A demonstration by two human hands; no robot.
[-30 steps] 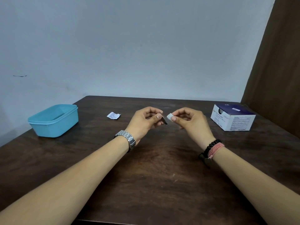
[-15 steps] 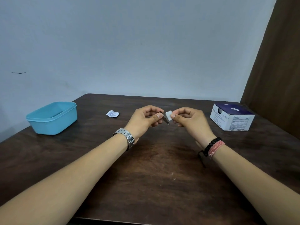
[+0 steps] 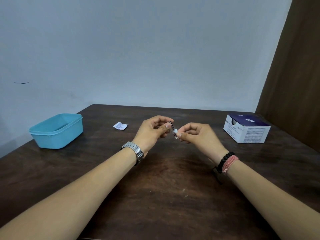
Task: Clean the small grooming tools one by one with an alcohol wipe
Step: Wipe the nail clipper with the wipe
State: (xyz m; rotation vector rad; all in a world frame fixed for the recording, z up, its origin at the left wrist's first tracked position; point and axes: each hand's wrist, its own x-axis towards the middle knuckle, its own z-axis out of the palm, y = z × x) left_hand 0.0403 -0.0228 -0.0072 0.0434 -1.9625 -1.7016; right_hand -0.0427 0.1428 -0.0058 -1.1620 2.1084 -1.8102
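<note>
The person is holding a small metal grooming tool (image 3: 172, 127) above the middle of the dark wooden table (image 3: 155, 196). The left hand (image 3: 153, 131) is pinching the tool between thumb and curled fingers, so that its thin shaft is pointing down and to the right. The right hand (image 3: 195, 135) is pinching a folded white alcohol wipe (image 3: 175, 131) around the lower part of the shaft; wipe and metal are touching. What kind of tool it is, is too small to tell.

Several things could be going wrong from here. The tool is thin and smooth, and the wet wipe is making it slippery, so a strong pull could be drawing it out of the left pinch and dropping it on the table. If the end is sharp, it could be pricking the right fingertips through the thin wipe. The wipe is also small and could be slipping off, leaving part of the metal not cleaned.

A blue plastic container (image 3: 57, 130) is standing at the left, a torn wipe wrapper (image 3: 120, 125) is lying near it, and a box of swabs (image 3: 245, 129) is standing at the right.
</note>
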